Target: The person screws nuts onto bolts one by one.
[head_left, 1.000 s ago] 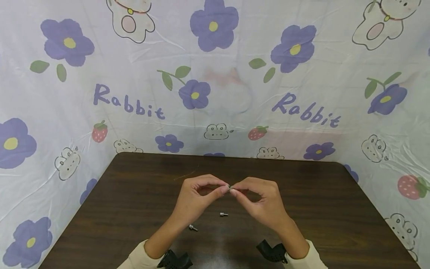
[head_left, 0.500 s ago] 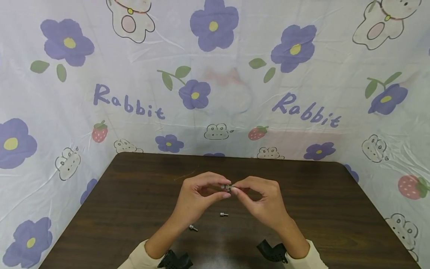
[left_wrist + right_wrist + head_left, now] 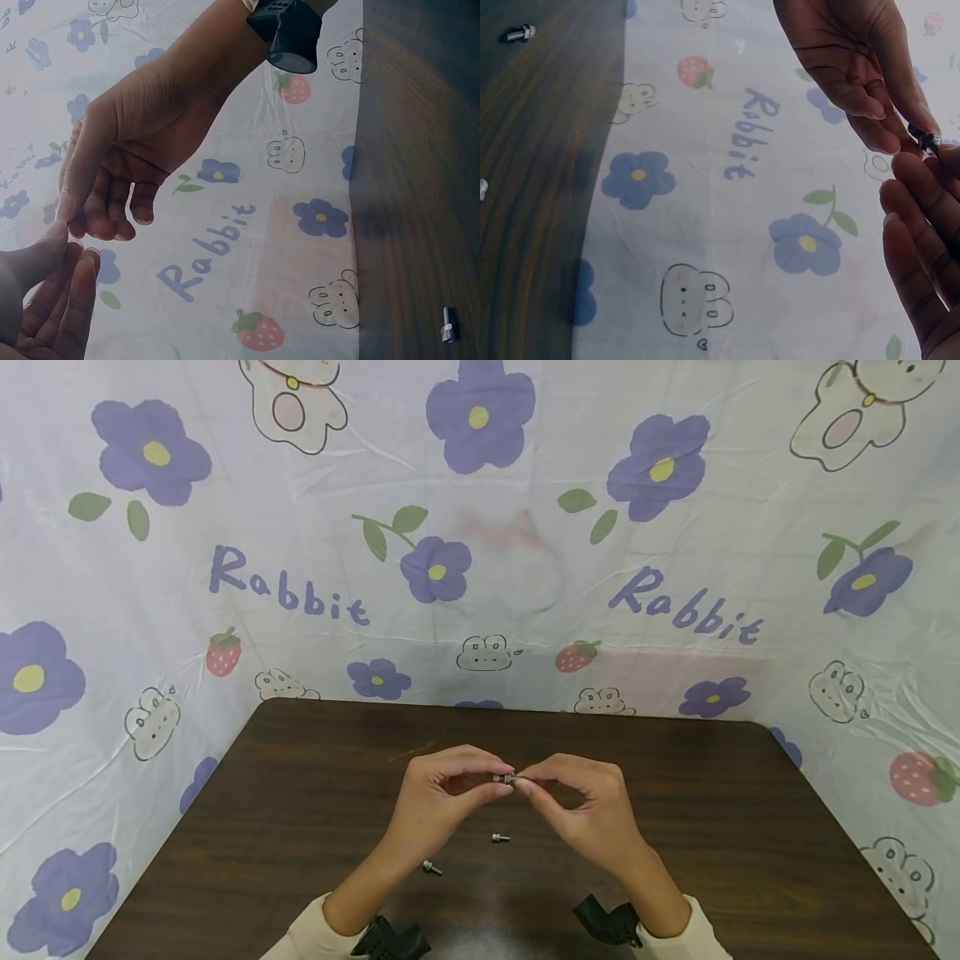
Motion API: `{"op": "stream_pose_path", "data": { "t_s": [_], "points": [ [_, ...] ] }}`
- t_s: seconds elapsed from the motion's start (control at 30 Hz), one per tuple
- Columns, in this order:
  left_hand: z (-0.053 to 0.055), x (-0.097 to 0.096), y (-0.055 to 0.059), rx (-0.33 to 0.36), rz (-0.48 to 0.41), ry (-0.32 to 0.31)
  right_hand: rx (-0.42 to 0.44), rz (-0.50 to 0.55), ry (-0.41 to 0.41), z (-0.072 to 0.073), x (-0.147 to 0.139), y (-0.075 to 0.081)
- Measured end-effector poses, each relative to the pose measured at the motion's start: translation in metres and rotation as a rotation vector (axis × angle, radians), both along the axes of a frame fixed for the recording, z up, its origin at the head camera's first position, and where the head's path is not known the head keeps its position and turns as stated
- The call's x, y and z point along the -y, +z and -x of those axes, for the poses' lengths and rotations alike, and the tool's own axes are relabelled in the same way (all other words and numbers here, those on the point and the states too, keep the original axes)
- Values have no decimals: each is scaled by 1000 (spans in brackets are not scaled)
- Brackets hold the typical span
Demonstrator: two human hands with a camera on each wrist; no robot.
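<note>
A small silver bolt [image 3: 507, 778] is held level above the table between both hands. The left hand [image 3: 438, 797] has its thumb and index fingertips on the head end. At the shank end, the right hand [image 3: 588, 802] pinches the bolt between thumb and index finger. From the right wrist view, the bolt's dark head [image 3: 930, 140] shows between the fingertips, while its far end is hidden. In the left wrist view the fingers cover it. Two similar bolts lie on the table: one [image 3: 500, 838] below the hands, another [image 3: 432, 867] beside the left forearm.
The dark wooden table [image 3: 300, 793] has rounded far corners. A white cloth [image 3: 525, 610] printed with flowers and rabbits surrounds its back and sides. Black wrist cameras [image 3: 611, 922] sit at both cuffs.
The left thumb and index finger parted, uncovering the bolt's head, then drew together around it again. The right hand kept its pinch. Both bolts on the table stayed put.
</note>
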State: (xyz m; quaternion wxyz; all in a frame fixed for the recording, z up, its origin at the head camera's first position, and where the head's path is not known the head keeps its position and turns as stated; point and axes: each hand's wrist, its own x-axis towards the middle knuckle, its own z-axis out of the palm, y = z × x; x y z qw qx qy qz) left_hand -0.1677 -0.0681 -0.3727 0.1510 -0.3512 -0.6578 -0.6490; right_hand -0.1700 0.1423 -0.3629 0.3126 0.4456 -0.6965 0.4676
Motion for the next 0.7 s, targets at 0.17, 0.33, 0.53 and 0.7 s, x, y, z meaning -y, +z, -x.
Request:
{"op": "stream_pose_path", "data": {
  "t_s": [0.17, 0.33, 0.53, 0.7],
  "points": [
    [0, 0, 0, 21, 16, 21, 3, 0, 2, -1, 0, 1],
    [-1, 0, 0, 32, 14, 23, 2, 1, 9, 0, -1, 1],
    [0, -1, 1, 40, 15, 28, -5, 5, 10, 0, -1, 0],
    [0, -1, -1, 44, 22, 41, -7, 4, 16, 1, -1, 0]
  ]
}}
